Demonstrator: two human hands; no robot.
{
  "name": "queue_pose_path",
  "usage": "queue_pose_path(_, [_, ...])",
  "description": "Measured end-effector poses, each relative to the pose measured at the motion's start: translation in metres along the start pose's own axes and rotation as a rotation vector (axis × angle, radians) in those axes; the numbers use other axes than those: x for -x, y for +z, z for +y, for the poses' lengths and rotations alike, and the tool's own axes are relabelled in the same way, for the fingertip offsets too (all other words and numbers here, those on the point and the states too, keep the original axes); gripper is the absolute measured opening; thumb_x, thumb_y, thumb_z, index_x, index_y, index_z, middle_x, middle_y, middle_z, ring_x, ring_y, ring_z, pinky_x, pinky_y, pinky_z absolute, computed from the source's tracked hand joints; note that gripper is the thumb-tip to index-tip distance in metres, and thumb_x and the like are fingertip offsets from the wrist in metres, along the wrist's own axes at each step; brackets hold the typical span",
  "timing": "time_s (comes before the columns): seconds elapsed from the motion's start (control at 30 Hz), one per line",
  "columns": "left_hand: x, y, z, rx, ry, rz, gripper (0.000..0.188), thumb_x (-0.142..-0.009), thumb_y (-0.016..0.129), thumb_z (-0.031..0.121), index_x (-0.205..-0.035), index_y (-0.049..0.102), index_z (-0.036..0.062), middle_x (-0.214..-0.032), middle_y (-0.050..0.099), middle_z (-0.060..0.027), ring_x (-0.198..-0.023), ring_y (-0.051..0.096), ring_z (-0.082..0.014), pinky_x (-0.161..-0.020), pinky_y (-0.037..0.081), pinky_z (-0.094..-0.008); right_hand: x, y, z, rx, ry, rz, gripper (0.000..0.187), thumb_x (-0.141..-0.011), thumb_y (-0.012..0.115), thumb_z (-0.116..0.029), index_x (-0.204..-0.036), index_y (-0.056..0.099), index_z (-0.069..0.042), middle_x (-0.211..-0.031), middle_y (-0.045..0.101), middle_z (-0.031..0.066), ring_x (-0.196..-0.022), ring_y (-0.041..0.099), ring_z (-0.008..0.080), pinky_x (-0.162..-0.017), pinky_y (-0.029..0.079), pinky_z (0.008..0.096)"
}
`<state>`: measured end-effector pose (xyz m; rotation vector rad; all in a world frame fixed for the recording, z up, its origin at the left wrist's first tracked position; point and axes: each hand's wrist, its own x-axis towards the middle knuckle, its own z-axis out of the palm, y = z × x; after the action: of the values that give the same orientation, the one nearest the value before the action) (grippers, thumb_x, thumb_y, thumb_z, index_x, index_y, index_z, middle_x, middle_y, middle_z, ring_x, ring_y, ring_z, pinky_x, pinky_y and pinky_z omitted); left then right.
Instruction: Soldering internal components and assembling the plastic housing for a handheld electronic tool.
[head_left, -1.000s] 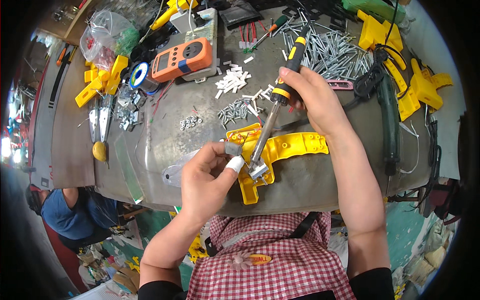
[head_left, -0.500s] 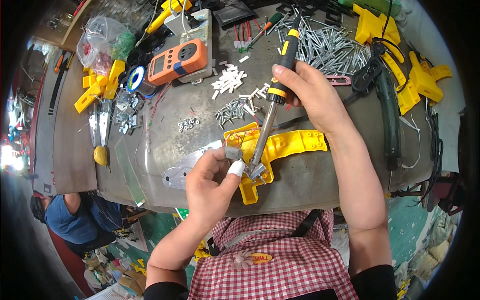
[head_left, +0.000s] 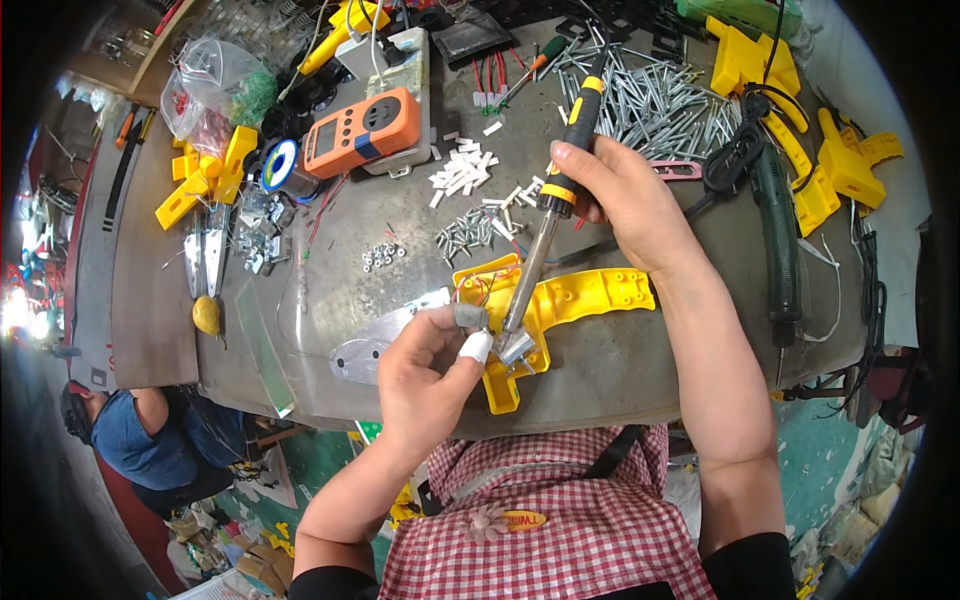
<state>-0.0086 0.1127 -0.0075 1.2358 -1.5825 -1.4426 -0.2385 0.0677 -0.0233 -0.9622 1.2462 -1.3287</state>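
My right hand (head_left: 632, 205) is closed around the black and yellow handle of a soldering iron (head_left: 540, 262), held tilted with its metal barrel pointing down to the left. The tip meets a small silver metal part (head_left: 516, 348) lying over a yellow plastic shell half (head_left: 600, 292). Beside the tip, my left hand (head_left: 428, 378) pinches with its thumb in a white cover and its index finger in a grey one. What sits between those fingertips is hidden. Thin red and dark wires (head_left: 480, 288) run over the shell. Partly behind my left hand lies a flat silver metal plate (head_left: 358, 352).
Small screws (head_left: 465, 232), nuts (head_left: 382, 257) and white sleeves (head_left: 462, 170) lie beyond the shell. Farther back are an orange meter (head_left: 360, 132), a solder spool (head_left: 283, 167) and long metal rods (head_left: 650, 95). A dark electric screwdriver (head_left: 778, 240) lies right. Another person (head_left: 160, 430) sits lower left.
The view has shifted slightly, so the bench things appear a little farther right. Both hands keep nearly the same pose, with the iron's tip still at the small metal part.
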Motion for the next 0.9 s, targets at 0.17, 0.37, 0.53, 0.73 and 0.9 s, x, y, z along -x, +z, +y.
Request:
queue_pose_path(0.17, [0.0,-0.001,0.0,-0.058,-0.019,0.009,0.02,-0.082,0.061,-0.004,-0.101,0.056,-0.002,-0.087,0.065,-0.0042,-0.08,0.062,-0.0078,-0.07,0.048,-0.0216,-0.006,-0.006,0.002,-0.045,0.009,0.079,0.031,-0.088,0.061,-0.034,-0.081,0.058,-0.004,-0.069,0.057,-0.0001,-0.058,0.047,0.0046,-0.05,0.036,0.0196])
queue_pose_path(0.37, [0.0,-0.001,0.0,-0.076,-0.019,0.009,0.019,-0.082,0.062,-0.002,-0.1,0.056,-0.0019,-0.086,0.065,-0.0047,-0.08,0.062,-0.008,-0.071,0.048,-0.022,-0.008,-0.009,0.004,-0.01,0.061,0.079,0.029,-0.089,0.059,-0.033,-0.082,0.058,-0.005,-0.07,0.056,-0.0011,-0.058,0.046,0.0045,-0.051,0.036,0.0196])
queue_pose_path(0.53, [0.0,-0.002,-0.001,-0.086,-0.034,-0.006,0.019,-0.082,0.061,-0.003,-0.1,0.057,-0.0016,-0.086,0.065,-0.0045,-0.08,0.062,-0.0086,-0.071,0.048,-0.0223,-0.007,-0.006,0.004,0.002,0.075,0.108,0.026,-0.089,0.058,-0.034,-0.082,0.058,-0.009,-0.068,0.056,-0.0033,-0.055,0.043,0.0028,-0.049,0.03,0.0188])
queue_pose_path(0.73, [0.0,-0.002,-0.002,-0.077,-0.003,-0.009,0.019,-0.082,0.061,-0.003,-0.1,0.056,-0.0013,-0.089,0.064,-0.005,-0.082,0.062,-0.0095,-0.072,0.049,-0.0226,-0.009,-0.009,0.007,0.012,0.069,0.083,0.027,-0.089,0.058,-0.034,-0.082,0.058,-0.008,-0.068,0.056,-0.0029,-0.055,0.043,0.003,-0.049,0.03,0.0187])
queue_pose_path(0.9, [-0.001,0.0,-0.001,-0.031,-0.023,-0.001,0.019,-0.082,0.06,-0.005,-0.1,0.056,-0.0013,-0.09,0.064,-0.0045,-0.081,0.061,-0.0091,-0.071,0.048,-0.0224,-0.008,-0.008,0.005,0.005,0.081,0.089,0.03,-0.09,0.058,-0.033,-0.081,0.058,-0.005,-0.068,0.054,-0.0015,-0.057,0.044,0.0044,-0.05,0.034,0.0206])
